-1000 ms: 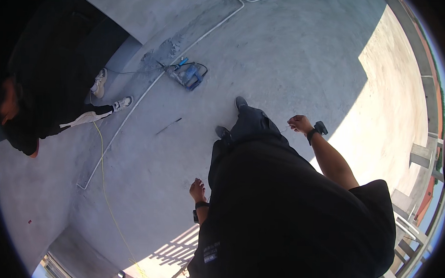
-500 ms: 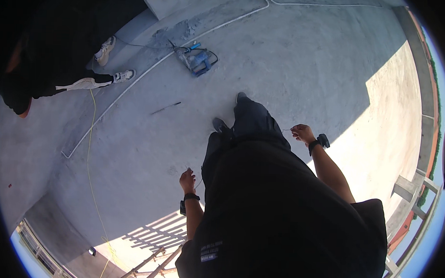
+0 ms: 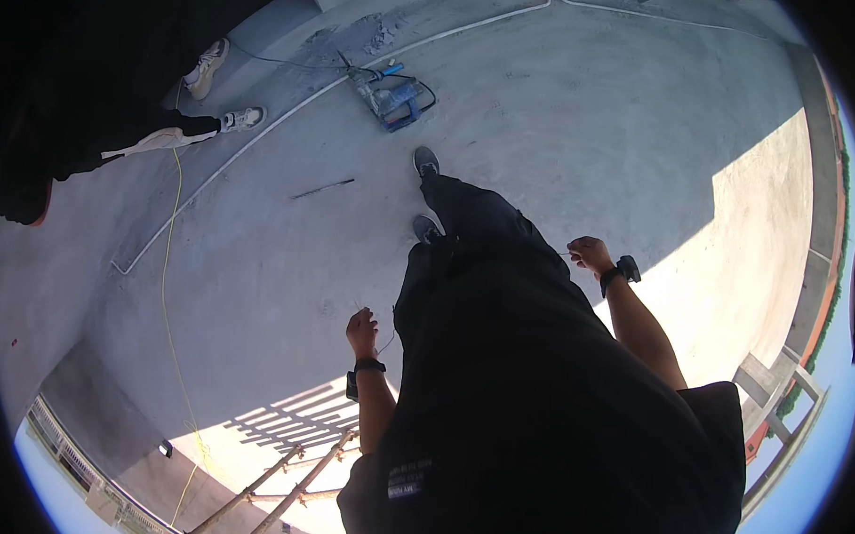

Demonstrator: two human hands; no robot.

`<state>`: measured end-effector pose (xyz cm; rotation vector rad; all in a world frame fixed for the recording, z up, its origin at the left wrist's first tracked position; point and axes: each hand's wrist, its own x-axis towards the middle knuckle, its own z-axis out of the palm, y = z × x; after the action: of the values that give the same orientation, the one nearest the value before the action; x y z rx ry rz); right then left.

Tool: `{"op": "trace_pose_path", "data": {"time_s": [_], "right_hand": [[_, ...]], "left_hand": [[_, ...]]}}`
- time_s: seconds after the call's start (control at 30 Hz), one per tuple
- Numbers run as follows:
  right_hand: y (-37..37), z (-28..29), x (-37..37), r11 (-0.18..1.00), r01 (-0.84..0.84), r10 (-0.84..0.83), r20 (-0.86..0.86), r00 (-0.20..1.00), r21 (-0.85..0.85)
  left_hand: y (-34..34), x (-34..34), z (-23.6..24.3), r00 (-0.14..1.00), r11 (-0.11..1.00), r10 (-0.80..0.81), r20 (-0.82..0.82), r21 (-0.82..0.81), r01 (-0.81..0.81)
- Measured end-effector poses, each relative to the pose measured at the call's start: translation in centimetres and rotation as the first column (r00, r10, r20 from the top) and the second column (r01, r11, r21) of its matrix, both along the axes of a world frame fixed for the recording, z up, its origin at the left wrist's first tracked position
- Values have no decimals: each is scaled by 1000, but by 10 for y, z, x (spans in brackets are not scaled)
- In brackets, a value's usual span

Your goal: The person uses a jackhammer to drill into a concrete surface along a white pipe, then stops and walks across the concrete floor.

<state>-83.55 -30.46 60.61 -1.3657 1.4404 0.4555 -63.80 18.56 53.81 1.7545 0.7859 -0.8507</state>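
My left hand [image 3: 361, 333] is closed in a pinch out to the left of my body. A thin wire [image 3: 388, 341] curves from it toward my dark clothing, and a short fine end pokes out above the fingers. On the other side, my right hand [image 3: 590, 255] also pinches a thin wire, which runs toward my trouser leg. Whether both ends belong to one wire is hidden by my body. Each wrist wears a dark strap with a small black box. Both hands are in the air, apart from each other.
A blue power hammer [image 3: 392, 100] lies on the concrete floor ahead, with a dark thin rod [image 3: 323, 189] nearer. A white pipe [image 3: 262, 141] crosses the floor. Another person's shoe [image 3: 243, 119] is at left, beside a yellow cord [image 3: 167, 286]. A wooden ladder [image 3: 267, 487] stands lower left.
One of my feet has stepped forward and left. Both hands keep their pinch at my sides. The hammer and rod sit slightly higher and farther right or level in view.
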Motion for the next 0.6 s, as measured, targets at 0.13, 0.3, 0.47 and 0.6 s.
{"op": "trace_pose_path", "data": {"time_s": [0.13, 0.3, 0.47, 0.6], "right_hand": [[-23, 0, 73, 998, -59, 58, 47, 997, 4], [-61, -6, 160, 951, -303, 303, 23, 953, 52], [-92, -23, 251, 910, -412, 413, -28, 910, 39], [-78, -20, 300, 895, -446, 445, 41, 895, 27]], "left_hand": [[-6, 26, 6, 999, 997, 4, -47, 73, -1], [-42, 87, 19, 1000, 994, 25, 6, 111, -25], [-54, 131, 5, 1000, 995, -2, 28, 100, -1], [-53, 156, -10, 1000, 996, -26, 5, 89, 26]]}}
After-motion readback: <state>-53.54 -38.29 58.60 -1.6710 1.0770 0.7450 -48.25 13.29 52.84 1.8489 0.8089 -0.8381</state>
